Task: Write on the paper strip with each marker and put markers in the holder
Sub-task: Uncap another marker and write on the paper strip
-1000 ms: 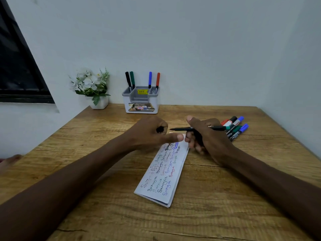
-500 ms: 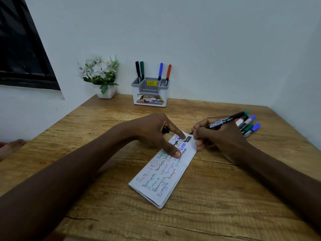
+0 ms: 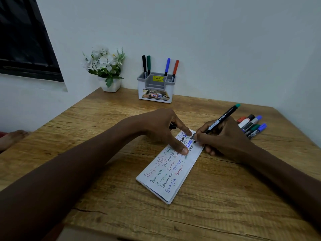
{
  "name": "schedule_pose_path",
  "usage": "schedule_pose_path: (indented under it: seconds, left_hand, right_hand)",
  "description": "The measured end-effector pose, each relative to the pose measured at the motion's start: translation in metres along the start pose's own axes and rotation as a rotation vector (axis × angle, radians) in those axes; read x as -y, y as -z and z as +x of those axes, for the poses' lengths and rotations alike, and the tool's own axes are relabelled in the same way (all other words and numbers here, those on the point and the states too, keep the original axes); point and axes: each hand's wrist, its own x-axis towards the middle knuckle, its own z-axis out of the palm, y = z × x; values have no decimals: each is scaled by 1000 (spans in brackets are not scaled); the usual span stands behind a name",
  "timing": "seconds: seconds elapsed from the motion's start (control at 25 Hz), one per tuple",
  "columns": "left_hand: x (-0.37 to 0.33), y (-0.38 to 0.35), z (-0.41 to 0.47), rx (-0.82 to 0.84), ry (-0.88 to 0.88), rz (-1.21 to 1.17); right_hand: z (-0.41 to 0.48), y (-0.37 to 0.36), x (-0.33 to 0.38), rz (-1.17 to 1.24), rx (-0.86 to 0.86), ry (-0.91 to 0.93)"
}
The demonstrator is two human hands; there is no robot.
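Fingers (image 3: 199, 136) of the right hand (image 3: 224, 138) are clamped round the marker (image 3: 220, 120) in a writing grip. Its tip is down on the far end of the strip (image 3: 173, 180), and the barrel tilts up and away to the right. I see the left hand (image 3: 156, 126) pinning the strip with a straight forefinger and thumb, its other fingers curled on a small black piece, likely the cap (image 3: 172, 126). The strip's long axis runs near-left to far-right on the table (image 3: 225, 197). One holder (image 3: 155, 89) stands dead ahead at the wall, well apart from both hands, the left nearer. It holds four markers upright. I count five loose markers (image 3: 251, 125) just beyond the right hand, and the bunch may hide more.
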Motion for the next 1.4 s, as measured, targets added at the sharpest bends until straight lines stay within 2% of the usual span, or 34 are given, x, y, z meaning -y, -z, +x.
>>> schedule_pose_path:
  seconds: [0.28, 1.4]
  left_hand:
    - [-3, 0, -3, 0, -4, -20]
    - [-3, 0, -2, 13, 4, 9]
  right_hand:
    - [0, -1, 1, -38, 16, 43]
    - [4, -3, 2, -32, -67, -49]
